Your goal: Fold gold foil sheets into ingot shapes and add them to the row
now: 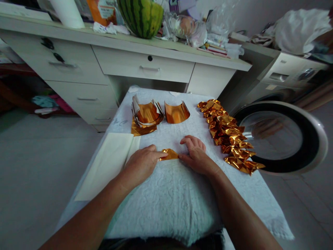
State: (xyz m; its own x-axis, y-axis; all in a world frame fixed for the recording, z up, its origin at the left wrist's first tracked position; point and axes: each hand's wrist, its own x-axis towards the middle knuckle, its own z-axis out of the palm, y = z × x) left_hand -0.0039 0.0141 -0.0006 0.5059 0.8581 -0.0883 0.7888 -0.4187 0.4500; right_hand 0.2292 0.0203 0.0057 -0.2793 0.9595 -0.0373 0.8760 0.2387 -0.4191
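A small folded piece of gold foil paper (170,154) lies on the cloth-covered table between my hands. My left hand (143,161) is closed on its left end, with a finger pressed along the foil. At the right end my right hand (194,152) touches the foil with its thumb, its other fingers apart and slightly bent above the cloth. Beyond my hands stand a stack of curled gold foil sheets (147,113) and a single curled gold sheet (177,112). A long row of folded gold foil pieces (227,132) runs down the table's right side.
Cream paper sheets (104,163) lie by my left forearm on the pale tablecloth (166,205). A white drawer desk (145,64) stands behind, bearing a cut watermelon (142,15) and plastic bags. To the right, a washing machine's round door (281,137) hangs open beside the table.
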